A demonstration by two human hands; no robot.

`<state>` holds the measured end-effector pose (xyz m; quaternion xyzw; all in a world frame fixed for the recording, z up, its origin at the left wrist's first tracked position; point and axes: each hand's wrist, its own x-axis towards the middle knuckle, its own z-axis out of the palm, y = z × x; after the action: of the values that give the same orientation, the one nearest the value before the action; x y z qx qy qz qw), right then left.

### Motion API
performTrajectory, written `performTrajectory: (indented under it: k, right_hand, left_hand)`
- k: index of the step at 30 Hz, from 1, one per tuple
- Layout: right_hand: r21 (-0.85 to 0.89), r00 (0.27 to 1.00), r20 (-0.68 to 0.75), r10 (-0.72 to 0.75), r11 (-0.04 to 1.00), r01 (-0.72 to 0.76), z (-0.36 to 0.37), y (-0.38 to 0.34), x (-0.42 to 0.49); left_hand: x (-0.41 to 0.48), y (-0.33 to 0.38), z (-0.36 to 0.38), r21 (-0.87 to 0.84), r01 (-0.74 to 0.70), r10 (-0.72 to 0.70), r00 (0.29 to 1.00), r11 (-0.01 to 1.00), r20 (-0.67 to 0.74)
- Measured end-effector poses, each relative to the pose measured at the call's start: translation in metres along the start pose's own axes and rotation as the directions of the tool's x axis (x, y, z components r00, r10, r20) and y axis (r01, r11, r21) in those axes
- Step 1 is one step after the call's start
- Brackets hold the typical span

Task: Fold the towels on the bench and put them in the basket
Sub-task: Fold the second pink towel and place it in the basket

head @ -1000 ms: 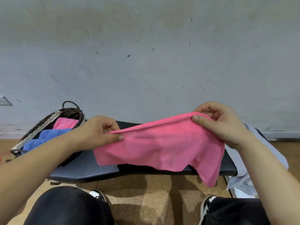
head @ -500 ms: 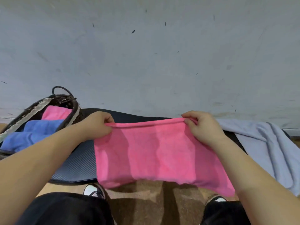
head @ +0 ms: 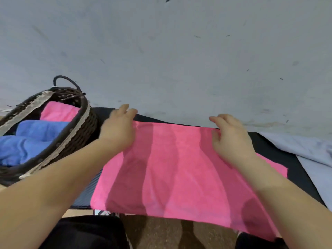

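A pink towel (head: 172, 173) lies spread flat on the black bench (head: 280, 151), its near edge hanging over the front. My left hand (head: 118, 130) rests on the towel's far left corner, fingers stretched past the edge. On the far right corner lies my right hand (head: 230, 141), fingers apart. Neither hand pinches the cloth. A dark woven basket (head: 84, 126) stands at the bench's left end, holding a folded pink towel (head: 57, 112) and a blue towel (head: 30, 141). A pale grey-blue towel (head: 309, 150) lies on the bench at the right.
A grey wall (head: 179, 60) rises directly behind the bench. My dark-clad knees and a shoe show below, over a brown floor (head: 172, 232). The basket's handle loop (head: 66, 81) sticks up at its far side.
The pink towel was held up in the air by its top corners; now it lies flat on the bench and both hands have loosened and moved forward over its far corners.
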<state>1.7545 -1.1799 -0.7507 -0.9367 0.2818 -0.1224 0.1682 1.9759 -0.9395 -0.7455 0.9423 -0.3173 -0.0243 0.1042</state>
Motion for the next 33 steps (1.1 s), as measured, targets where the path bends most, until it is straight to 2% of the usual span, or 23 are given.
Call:
performTrajectory:
  k: [2,4,5,7,9,12,14,17,20,24,26,28,31,33]
  right_hand:
    - [0.016,0.974,0.228,-0.009,1.000,0.005,-0.008,-0.013,-0.013]
    - [-0.100,0.879,0.477,0.026,0.995,0.025,-0.012,-0.024,-0.033]
    - [-0.189,0.809,0.580,0.098,0.982,0.017,-0.013,-0.028,-0.042]
    - [-0.316,0.668,0.704,0.244,0.949,-0.013,-0.011,-0.031,-0.059]
    - [-0.324,0.608,0.742,0.283,0.945,-0.045,-0.005,-0.030,-0.069]
    - [-0.313,0.597,0.749,0.288,0.947,-0.064,0.002,-0.035,-0.072]
    - [-0.318,0.618,0.738,0.270,0.947,-0.034,0.007,-0.044,-0.074]
    - [-0.225,0.688,0.715,0.123,0.973,0.060,0.014,-0.055,-0.076]
    - [-0.104,0.728,0.685,-0.033,0.984,0.143,0.011,-0.053,-0.075]
    - [0.045,0.865,0.486,-0.125,0.992,0.119,-0.016,-0.031,-0.070]
    - [0.053,0.929,0.369,-0.036,0.998,0.017,-0.036,-0.010,-0.067]
    - [-0.026,0.929,0.328,0.169,0.985,-0.170,-0.060,0.013,-0.066]
    - [-0.157,0.806,0.448,0.387,0.922,-0.355,-0.087,0.048,-0.073]
    - [-0.101,0.722,0.537,0.437,0.883,-0.459,-0.091,0.060,-0.083]
  left_hand:
    - [-0.026,0.015,0.002,-0.044,-0.013,0.021,0.984,0.999,0.178]
    - [-0.053,0.028,0.010,-0.008,-0.002,0.005,0.926,1.000,0.377]
    - [-0.065,0.032,0.015,0.008,0.026,-0.027,0.893,1.000,0.449]
    - [-0.083,0.034,0.027,0.021,0.079,-0.079,0.858,0.997,0.507]
    - [-0.094,0.030,0.037,0.044,0.072,-0.084,0.880,0.996,0.468]
    - [-0.095,0.015,0.045,0.069,0.037,-0.061,0.915,0.997,0.398]
    - [-0.093,-0.001,0.045,0.103,0.011,-0.049,0.927,0.995,0.372]
    - [-0.091,-0.031,0.039,0.139,0.039,-0.084,0.937,0.990,0.339]
    - [-0.094,-0.050,0.035,0.146,0.032,-0.076,0.948,0.989,0.310]
    - [-0.096,-0.032,0.034,0.076,-0.041,0.025,0.979,0.996,0.200]
    - [-0.096,-0.003,0.034,0.007,-0.115,0.113,0.982,0.993,0.149]
    - [-0.096,0.031,0.032,-0.038,-0.217,0.220,0.966,0.976,0.135]
    - [-0.087,0.086,0.034,-0.086,-0.353,0.362,0.924,0.932,0.126]
    - [-0.077,0.127,0.037,-0.166,-0.409,0.430,0.895,0.897,0.118]
